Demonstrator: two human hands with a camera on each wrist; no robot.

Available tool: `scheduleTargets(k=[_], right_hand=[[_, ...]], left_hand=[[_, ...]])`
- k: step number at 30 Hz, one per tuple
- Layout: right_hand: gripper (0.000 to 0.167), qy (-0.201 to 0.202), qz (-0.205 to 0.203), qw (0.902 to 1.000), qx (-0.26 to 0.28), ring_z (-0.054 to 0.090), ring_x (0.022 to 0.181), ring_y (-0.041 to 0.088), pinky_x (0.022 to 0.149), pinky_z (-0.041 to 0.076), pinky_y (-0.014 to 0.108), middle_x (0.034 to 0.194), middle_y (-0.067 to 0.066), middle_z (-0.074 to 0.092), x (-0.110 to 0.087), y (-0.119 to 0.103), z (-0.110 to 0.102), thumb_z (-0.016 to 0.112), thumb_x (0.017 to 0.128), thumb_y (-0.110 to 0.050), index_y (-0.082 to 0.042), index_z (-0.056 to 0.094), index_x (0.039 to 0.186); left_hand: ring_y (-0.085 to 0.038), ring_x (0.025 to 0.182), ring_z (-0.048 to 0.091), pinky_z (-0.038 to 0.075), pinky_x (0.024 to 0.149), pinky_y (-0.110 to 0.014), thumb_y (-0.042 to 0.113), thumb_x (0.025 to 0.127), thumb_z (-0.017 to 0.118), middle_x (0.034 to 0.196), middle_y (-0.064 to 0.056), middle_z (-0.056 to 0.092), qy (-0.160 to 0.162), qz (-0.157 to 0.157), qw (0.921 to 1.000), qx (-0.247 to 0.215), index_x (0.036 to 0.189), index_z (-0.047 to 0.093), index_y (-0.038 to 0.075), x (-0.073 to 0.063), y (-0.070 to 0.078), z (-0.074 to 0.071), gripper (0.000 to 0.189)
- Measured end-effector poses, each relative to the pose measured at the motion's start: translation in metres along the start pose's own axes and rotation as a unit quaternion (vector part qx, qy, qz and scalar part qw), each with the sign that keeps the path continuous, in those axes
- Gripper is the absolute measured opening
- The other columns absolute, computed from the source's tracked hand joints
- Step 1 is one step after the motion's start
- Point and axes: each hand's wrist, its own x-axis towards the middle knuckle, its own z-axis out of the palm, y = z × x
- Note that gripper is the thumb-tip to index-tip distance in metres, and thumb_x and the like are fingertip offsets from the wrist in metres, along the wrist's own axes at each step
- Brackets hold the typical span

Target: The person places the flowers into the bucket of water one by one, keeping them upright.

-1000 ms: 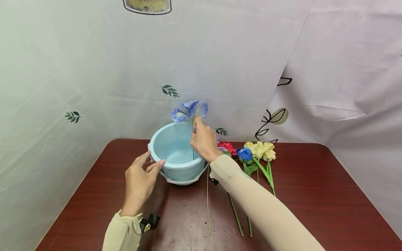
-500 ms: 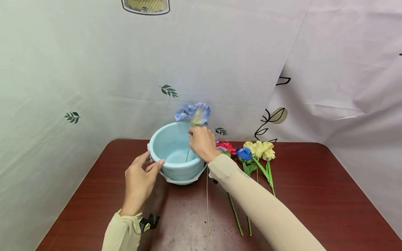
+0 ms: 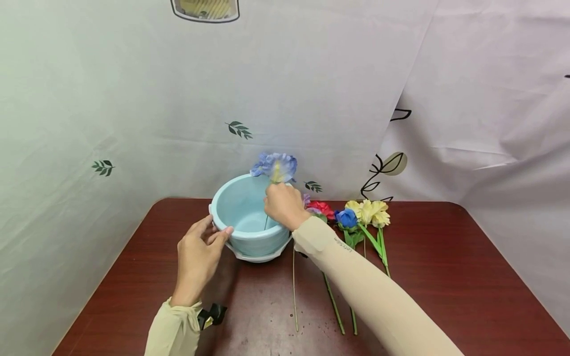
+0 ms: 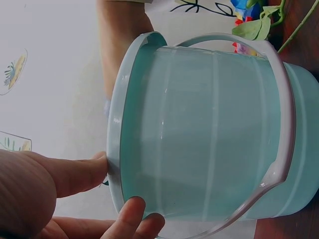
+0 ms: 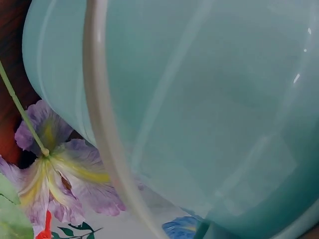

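Observation:
A light blue plastic bucket (image 3: 260, 244) stands upright on the table, its pale handle (image 4: 288, 124) hanging down the outside in the left wrist view. My left hand (image 3: 198, 257) grips the bucket's near-left rim, thumb at the rim and fingers against the outer wall. Over the right side of the opening, my right hand (image 3: 285, 205) holds an artificial blue iris (image 3: 279, 167) by its stem, just under the bloom. The thin stem runs down inside the bucket. The right wrist view shows mostly bucket wall (image 5: 209, 99), with the hand itself out of sight.
Right of the bucket lie several artificial flowers: a purple iris (image 5: 70, 174), a red flower (image 3: 321, 208), a blue flower (image 3: 347, 218) and yellow blooms (image 3: 369, 212). Their stems point toward the near edge. A white printed cloth (image 3: 311, 99) hangs behind the table (image 3: 445, 277).
My right hand and the blue iris have moved down toward the bucket, the bloom now lower over the far rim. My left hand has stayed on the rim.

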Motion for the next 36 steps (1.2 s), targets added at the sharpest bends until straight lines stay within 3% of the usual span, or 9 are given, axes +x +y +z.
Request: scheduleTargets(k=[8, 19, 22, 30, 36], right_hand=[[0.034, 0.002, -0.012, 0.999, 0.042, 0.064, 0.066, 0.024, 0.055, 0.053, 0.041, 0.066, 0.003, 0.061, -0.002, 0.0, -0.002, 0.062, 0.094, -0.021, -0.014, 0.054, 0.062], [0.019, 0.08, -0.034, 0.9891, 0.119, 0.057, 0.062, 0.017, 0.054, 0.048, 0.03, 0.076, 0.005, 0.067, -0.008, 0.005, -0.026, 0.059, 0.095, -0.013, -0.009, 0.071, 0.08], [0.022, 0.101, -0.035, 0.9851, 0.135, 0.054, 0.06, 0.016, 0.053, 0.045, 0.028, 0.073, 0.006, 0.065, -0.01, 0.01, -0.033, 0.059, 0.096, -0.012, -0.008, 0.069, 0.077], [0.016, 0.154, -0.031, 0.9685, 0.193, 0.062, 0.07, 0.019, 0.063, 0.054, 0.03, 0.087, 0.013, 0.07, -0.019, 0.037, -0.057, 0.058, 0.094, -0.005, 0.001, 0.073, 0.094], [0.015, 0.198, 0.014, 0.9575, 0.209, 0.065, 0.075, 0.026, 0.068, 0.057, 0.035, 0.089, 0.018, 0.071, -0.03, 0.073, -0.075, 0.06, 0.092, -0.004, 0.004, 0.073, 0.094]], left_hand=[[-0.029, 0.097, 0.068, 0.046, 0.07, 0.0, 0.011, 0.085, 0.075, 0.114, -0.021, 0.062, -0.003, 0.0, 1.0, 0.006, 0.132, 0.053, -0.007, 0.0, 0.0, 0.0, 0.055], [-0.03, 0.097, 0.068, 0.045, 0.069, 0.001, 0.011, 0.084, 0.075, 0.114, -0.022, 0.062, -0.001, 0.001, 1.0, -0.002, 0.132, 0.053, -0.007, 0.0, 0.0, 0.001, 0.055], [-0.03, 0.097, 0.068, 0.044, 0.068, 0.003, 0.01, 0.084, 0.075, 0.114, -0.022, 0.062, 0.001, 0.002, 1.0, -0.002, 0.131, 0.053, -0.007, -0.001, -0.001, 0.001, 0.055], [-0.03, 0.097, 0.068, 0.044, 0.069, 0.003, 0.01, 0.085, 0.075, 0.114, -0.022, 0.061, -0.001, 0.0, 1.0, -0.005, 0.131, 0.053, -0.007, -0.001, 0.0, 0.0, 0.054], [-0.031, 0.095, 0.069, 0.044, 0.068, 0.002, 0.009, 0.084, 0.075, 0.112, -0.022, 0.062, 0.002, 0.009, 1.0, -0.005, 0.13, 0.054, -0.008, -0.001, -0.001, 0.0, 0.053]])
